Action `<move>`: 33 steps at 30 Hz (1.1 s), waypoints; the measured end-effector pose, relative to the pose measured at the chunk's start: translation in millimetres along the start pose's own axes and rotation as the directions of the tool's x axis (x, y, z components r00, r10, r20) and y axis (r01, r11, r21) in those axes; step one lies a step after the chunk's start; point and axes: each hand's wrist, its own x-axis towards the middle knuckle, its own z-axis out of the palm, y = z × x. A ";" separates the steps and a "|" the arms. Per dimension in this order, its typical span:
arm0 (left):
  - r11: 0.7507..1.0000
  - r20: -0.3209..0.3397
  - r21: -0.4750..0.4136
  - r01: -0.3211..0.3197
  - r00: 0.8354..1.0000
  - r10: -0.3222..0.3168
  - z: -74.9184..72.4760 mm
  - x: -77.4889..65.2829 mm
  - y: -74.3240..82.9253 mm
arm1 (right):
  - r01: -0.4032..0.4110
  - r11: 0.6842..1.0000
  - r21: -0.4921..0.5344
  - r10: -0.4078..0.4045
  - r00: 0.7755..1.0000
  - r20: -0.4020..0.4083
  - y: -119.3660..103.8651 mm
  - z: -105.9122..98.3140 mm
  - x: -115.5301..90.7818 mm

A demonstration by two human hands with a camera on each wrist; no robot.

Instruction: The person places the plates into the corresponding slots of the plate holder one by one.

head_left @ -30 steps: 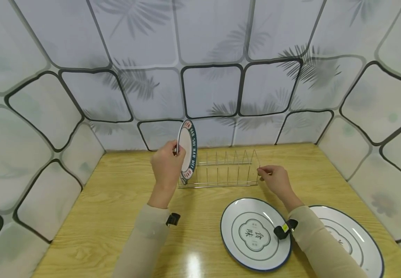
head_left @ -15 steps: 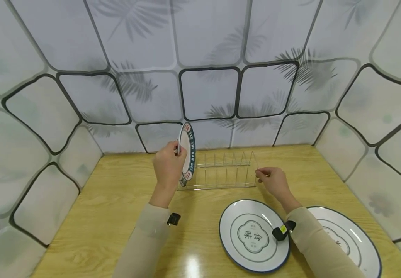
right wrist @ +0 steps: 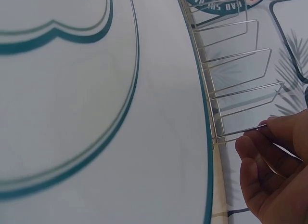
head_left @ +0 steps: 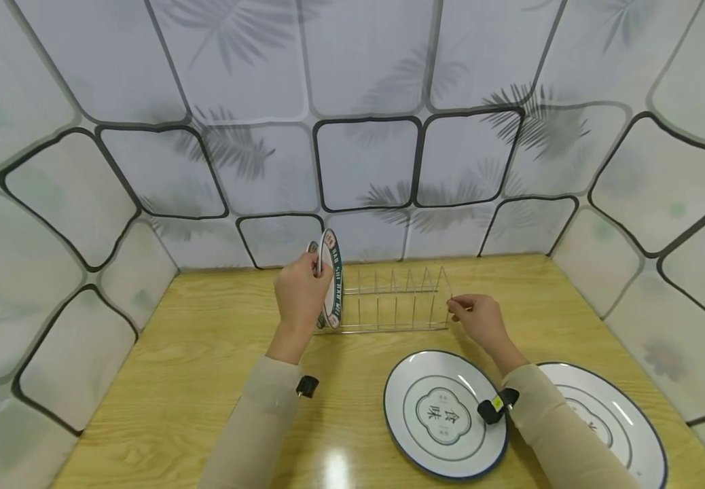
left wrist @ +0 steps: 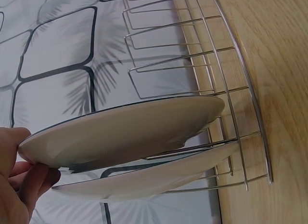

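Plate [left wrist: 125,132] in left grip [head_left: 300,290]; second plate [left wrist: 144,182] in rack [left wrist: 249,87].

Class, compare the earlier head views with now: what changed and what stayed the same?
The left hand lowered its teal-banded plate at the wire dish rack's left end; the top of a second plate now shows past it. Nothing was gripped or released. The right hand still pinches the rack's right end; both blue-rimmed plates lie unmoved.

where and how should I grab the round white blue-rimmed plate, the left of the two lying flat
Probably pinch that plate by its left rim, coming from the left: it lies flat, that edge uncovered, while the black wrist camera partly hides its right side.
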 end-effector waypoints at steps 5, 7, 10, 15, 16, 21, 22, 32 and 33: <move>1.000 0.056 0.011 0.022 0.998 -0.022 3.6 -1.0 -1.3 | -0.001 1.000 -0.001 0.001 1.000 0.004 1.1 -0.3 0.9; 0.999 0.079 0.015 0.033 0.996 -0.034 4.2 -0.6 -1.3 | 0.005 1.000 -0.002 -0.005 1.000 0.001 1.7 0.0 1.0; 0.998 0.110 0.051 0.043 0.993 -0.049 4.5 -0.2 -0.9 | 0.008 1.000 -0.002 -0.008 1.000 -0.005 2.3 0.3 1.0; 0.989 0.099 0.144 0.022 0.994 -0.036 5.4 0.1 -2.1 | -0.003 1.000 -0.002 0.003 1.000 -0.003 3.7 0.3 1.6; 0.988 0.095 0.154 0.016 0.995 -0.031 5.6 0.3 -2.8 | -0.003 1.000 -0.004 0.003 1.000 -0.003 4.0 0.2 2.0; 0.992 0.108 0.116 0.041 0.993 -0.054 4.0 0.5 -4.9 | -0.002 1.000 -0.010 0.002 1.000 -0.009 3.2 -1.6 2.9; 0.994 0.114 0.098 0.052 0.992 -0.063 3.7 0.1 -5.3 | -0.001 1.000 -0.011 0.001 1.000 -0.007 2.8 -1.8 2.9; 0.994 0.121 0.001 0.109 0.987 -0.108 0.4 -4.0 -6.1 | -0.002 1.000 -0.005 0.002 1.000 -0.004 2.4 -1.8 2.1; 0.994 0.122 0.001 0.112 0.986 -0.111 0.2 -4.3 -5.9 | -0.003 1.000 -0.005 0.003 1.000 -0.004 2.6 -1.6 2.1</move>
